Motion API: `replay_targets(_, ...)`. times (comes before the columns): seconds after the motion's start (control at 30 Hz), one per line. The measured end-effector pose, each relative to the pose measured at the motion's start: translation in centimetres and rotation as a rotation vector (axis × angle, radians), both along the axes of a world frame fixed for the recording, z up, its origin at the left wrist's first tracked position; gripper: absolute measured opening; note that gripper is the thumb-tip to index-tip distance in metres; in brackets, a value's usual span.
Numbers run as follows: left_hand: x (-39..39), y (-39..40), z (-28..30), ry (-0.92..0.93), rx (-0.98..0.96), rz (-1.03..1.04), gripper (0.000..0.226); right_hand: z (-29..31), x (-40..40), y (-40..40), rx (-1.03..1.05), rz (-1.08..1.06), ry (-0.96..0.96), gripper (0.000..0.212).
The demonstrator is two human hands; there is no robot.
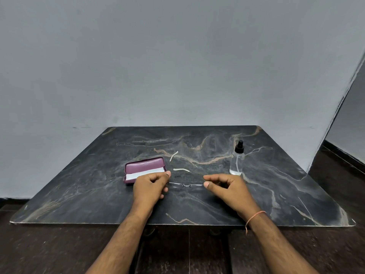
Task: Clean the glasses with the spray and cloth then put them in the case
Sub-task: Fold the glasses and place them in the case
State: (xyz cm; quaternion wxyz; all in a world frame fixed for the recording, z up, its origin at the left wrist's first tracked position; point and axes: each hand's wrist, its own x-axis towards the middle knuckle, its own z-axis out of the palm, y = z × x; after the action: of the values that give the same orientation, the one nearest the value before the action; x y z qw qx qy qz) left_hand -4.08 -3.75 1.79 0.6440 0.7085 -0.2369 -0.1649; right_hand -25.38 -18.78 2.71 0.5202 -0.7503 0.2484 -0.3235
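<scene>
Left of your grip the open case [145, 171] lies close; your left hand [150, 186] and right hand [225, 187] each pinch one end of the thin glasses [186, 184] between them. Uneven pull may twist the frame; the spray bottle [237, 159], just right, could tip.

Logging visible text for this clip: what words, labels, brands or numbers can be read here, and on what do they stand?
No text can be read.
Glasses case: a faint embossed mark on the inside of the open lid, too small and blurred to read.
Spray bottle: clear, no label visible.
White cloth in the case: no print visible.
Glasses: no marking can be made out.
</scene>
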Motion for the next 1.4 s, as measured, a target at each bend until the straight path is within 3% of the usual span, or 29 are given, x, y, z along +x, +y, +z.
replay_targets(0.43, 0.0, 0.2, 0.0, 0.037, -0.034, -0.029, 0.018, -0.1, -0.2, -0.4, -0.049, 0.045, 0.01, 0.015)
replay_targets(0.8, -0.5, 0.5, 0.4, -0.152, 0.089, -0.237, 0.026, -0.6, 0.0, -0.8, -0.034, 0.016, -0.052, 0.015)
replay_targets(1.03, 0.2, 1.1, 0.1, -0.236, 0.14, -0.381, 0.05, -0.8, 0.0, -1.0, 0.02, 0.009, -0.087, 0.014)
replay_targets(1.2, 0.3, 1.2, -0.5, -0.404, 0.2, -0.408, 0.073, -0.4, -0.2, -1.0, 0.085, 0.014, -0.112, 0.013)
replay_targets(1.4, -0.2, 1.6, -0.2, -0.494, 0.191, -0.459, 0.066, -0.1, -0.5, -1.2, 0.143, 0.021, -0.092, 0.012)
